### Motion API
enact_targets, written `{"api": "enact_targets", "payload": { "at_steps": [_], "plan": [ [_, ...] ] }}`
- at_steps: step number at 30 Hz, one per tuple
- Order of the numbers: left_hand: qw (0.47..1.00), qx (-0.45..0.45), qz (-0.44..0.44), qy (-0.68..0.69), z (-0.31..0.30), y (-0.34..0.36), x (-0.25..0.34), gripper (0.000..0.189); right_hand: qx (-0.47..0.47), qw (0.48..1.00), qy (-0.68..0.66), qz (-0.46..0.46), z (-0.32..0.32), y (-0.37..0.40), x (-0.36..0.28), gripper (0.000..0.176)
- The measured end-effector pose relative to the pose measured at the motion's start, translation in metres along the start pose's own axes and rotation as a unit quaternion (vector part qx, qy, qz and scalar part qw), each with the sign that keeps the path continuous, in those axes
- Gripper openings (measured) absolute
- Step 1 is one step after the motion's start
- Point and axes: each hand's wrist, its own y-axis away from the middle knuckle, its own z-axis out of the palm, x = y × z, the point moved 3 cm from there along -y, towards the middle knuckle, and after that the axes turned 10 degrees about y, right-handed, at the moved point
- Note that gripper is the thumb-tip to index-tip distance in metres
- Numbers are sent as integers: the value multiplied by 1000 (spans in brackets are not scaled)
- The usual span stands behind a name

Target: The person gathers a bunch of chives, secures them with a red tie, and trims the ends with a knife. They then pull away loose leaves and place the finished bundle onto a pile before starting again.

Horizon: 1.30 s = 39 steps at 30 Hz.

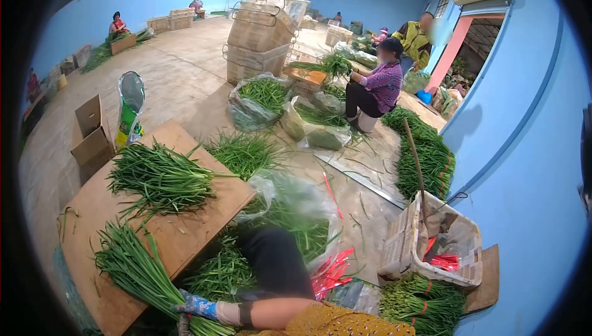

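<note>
Green stalks (139, 268) are laid over the edge of the tabletop (192, 230), lower ends encircled by the grip of the right hand (199, 307); probably light, limp and easily bruised, they are best held there. No left hand is seen.

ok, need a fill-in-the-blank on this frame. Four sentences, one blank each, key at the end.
1. The gloved hand grips a green bunch; seen from the camera, the other bunch on the brown board lies ____ (nearer or farther).
2. The loose strips in the white basket are coloured ____.
3. In the picture, the open cardboard box stands to the ____ of the upright bag.
4. The wall on the right is ____.

Missing words: farther; red; left; blue.
</note>
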Motion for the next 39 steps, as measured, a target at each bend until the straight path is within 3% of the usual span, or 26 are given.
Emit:
{"api": "enact_targets", "payload": {
  "at_steps": [3, 9, 10, 12, 17, 21, 23, 24, 27, 29, 30, 33, 34, 35, 38, 39],
  "plan": [
    [998, -17, 29, -50, 14, 5, 4, 44, -11, 998, -64, -23, 1, 4, 0, 105],
    [972, -97, 116, -182, 76, 17, 22, 45, 63, 985, -105, -123, -29, 41, -36, 94],
    [962, -117, 138, -202, 89, 22, 26, 45, 27, 960, -218, -172, -38, 68, -58, 95],
    [945, -160, 169, -231, 114, 27, 28, 45, 21, 941, -288, -178, -54, 84, -64, 98],
    [914, -199, 155, -318, 170, 23, 19, 53, 151, 943, -212, -208, -78, 127, -66, 97],
    [827, -185, 304, -434, 148, -48, 8, 76, 207, 933, -185, -229, -98, 140, -47, 93],
    [877, -221, 237, -354, 189, -20, -9, 79, 211, 921, -200, -258, -106, 140, -32, 87],
    [897, -234, 195, -320, 216, -2, -18, 81, 213, 894, -285, -272, -107, 161, -43, 80],
    [902, -264, 126, -317, 251, 17, -37, 82, 221, 862, -322, -322, -123, 201, -56, 79],
    [875, -289, 109, -373, 265, 19, -47, 91, 257, 861, -315, -304, -134, 233, -60, 78],
    [858, -317, 98, -392, 270, 15, -48, 93, 272, 834, -347, -331, -137, 231, -49, 73],
    [831, -349, 136, -412, 289, 13, -60, 92, 330, 870, -299, -211, -155, 279, -39, 65],
    [825, -342, 155, -422, 289, 5, -61, 90, 327, 845, -327, -267, -165, 280, -31, 62],
    [827, -345, 152, -417, 285, -2, -56, 83, 393, 778, -359, -334, -172, 293, -18, 59],
    [829, -301, 160, -444, 275, -12, -42, 66, 475, 714, -419, -298, -206, 340, 43, 39],
    [829, -275, 167, -457, 273, -13, -39, 60, 541, 658, -407, -330, -211, 368, 57, 32]
  ]
}}
